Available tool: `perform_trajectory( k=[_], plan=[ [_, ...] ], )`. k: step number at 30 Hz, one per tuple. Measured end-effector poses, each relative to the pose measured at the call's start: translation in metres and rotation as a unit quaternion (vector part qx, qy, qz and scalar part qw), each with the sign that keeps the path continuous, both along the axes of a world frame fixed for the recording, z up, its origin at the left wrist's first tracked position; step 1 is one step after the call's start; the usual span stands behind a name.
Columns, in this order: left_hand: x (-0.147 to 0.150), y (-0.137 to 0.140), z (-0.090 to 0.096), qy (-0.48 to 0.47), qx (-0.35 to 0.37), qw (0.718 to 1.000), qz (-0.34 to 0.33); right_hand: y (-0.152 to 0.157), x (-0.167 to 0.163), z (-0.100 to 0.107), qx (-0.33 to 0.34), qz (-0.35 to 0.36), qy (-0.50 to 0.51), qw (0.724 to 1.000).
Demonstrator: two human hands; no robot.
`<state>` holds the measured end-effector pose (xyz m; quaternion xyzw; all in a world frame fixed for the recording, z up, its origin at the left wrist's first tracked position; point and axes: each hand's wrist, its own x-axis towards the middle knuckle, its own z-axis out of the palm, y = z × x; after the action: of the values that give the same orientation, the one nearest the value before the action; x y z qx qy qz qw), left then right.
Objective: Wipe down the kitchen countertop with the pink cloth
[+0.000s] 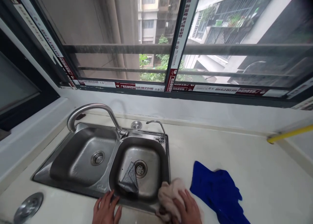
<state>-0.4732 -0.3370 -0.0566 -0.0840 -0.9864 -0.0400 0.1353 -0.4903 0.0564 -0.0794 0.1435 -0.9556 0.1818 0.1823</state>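
My left hand (106, 209) rests at the front rim of the steel double sink (97, 192), its fingers spread and nothing in them. At the sink's front right corner, my right hand (187, 208) is closed on a bunched beige cloth (170, 195), slightly blurred. That cloth lies partly over the sink's right edge and partly on the counter. Inside the right basin, a grey cloth (130, 180) lies crumpled beside the drain (140, 169). A blue cloth (216, 188) is spread on the counter to the right of my right hand.
A large curved faucet (91, 107) and a small thin tap (160, 125) stand behind the basins. Round metal strainers or lids lie at the back (136, 125) and front left (28, 207). A yellow pipe (290, 134) sticks out at the right, and windows line the back.
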Motion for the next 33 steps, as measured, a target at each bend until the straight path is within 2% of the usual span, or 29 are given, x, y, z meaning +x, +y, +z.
perform_trajectory(
  k=[2, 4, 6, 8, 13, 18, 22, 25, 27, 30, 32, 33],
  plan=[
    [0.000, 0.002, 0.005, -0.006, 0.009, 1.000, -0.001, -0.002, -0.044, 0.032, 0.005, -0.056, -0.044, 0.997],
    [0.000, 0.004, 0.010, -0.013, 0.016, 1.000, -0.002, -0.003, -0.084, 0.059, 0.019, -0.081, -0.082, 0.993],
    [0.000, 0.006, 0.016, -0.024, 0.016, 1.000, 0.002, 0.000, -0.107, 0.072, 0.021, -0.089, -0.095, 0.991],
    [0.000, 0.008, 0.020, -0.035, 0.013, 0.999, 0.007, 0.005, -0.109, 0.074, 0.017, -0.095, -0.104, 0.990],
    [-0.002, 0.012, 0.028, -0.054, 0.022, 0.998, 0.008, 0.008, -0.076, 0.063, 0.022, -0.100, -0.132, 0.986],
    [-0.004, 0.013, 0.029, -0.065, 0.015, 0.998, 0.006, -0.009, -0.033, 0.062, 0.035, -0.086, -0.142, 0.986],
    [-0.004, 0.014, 0.027, -0.072, 0.015, 0.997, 0.002, -0.009, 0.040, 0.048, 0.034, -0.065, -0.114, 0.991],
    [-0.005, 0.015, 0.027, -0.080, 0.030, 0.996, 0.003, 0.019, 0.097, 0.030, 0.036, -0.051, -0.044, 0.997],
    [-0.005, 0.015, 0.027, -0.080, 0.043, 0.996, 0.003, 0.043, 0.120, 0.024, 0.054, -0.131, -0.035, 0.989],
    [-0.004, 0.016, 0.026, -0.068, 0.075, 0.995, -0.006, 0.062, 0.126, 0.028, 0.080, -0.314, -0.048, 0.945],
    [-0.004, 0.016, 0.025, -0.059, 0.107, 0.992, -0.011, 0.051, 0.122, 0.034, 0.090, -0.375, -0.045, 0.922],
    [-0.003, 0.017, 0.024, -0.056, 0.124, 0.991, -0.012, 0.038, 0.121, 0.036, 0.094, -0.378, -0.043, 0.920]
  ],
)
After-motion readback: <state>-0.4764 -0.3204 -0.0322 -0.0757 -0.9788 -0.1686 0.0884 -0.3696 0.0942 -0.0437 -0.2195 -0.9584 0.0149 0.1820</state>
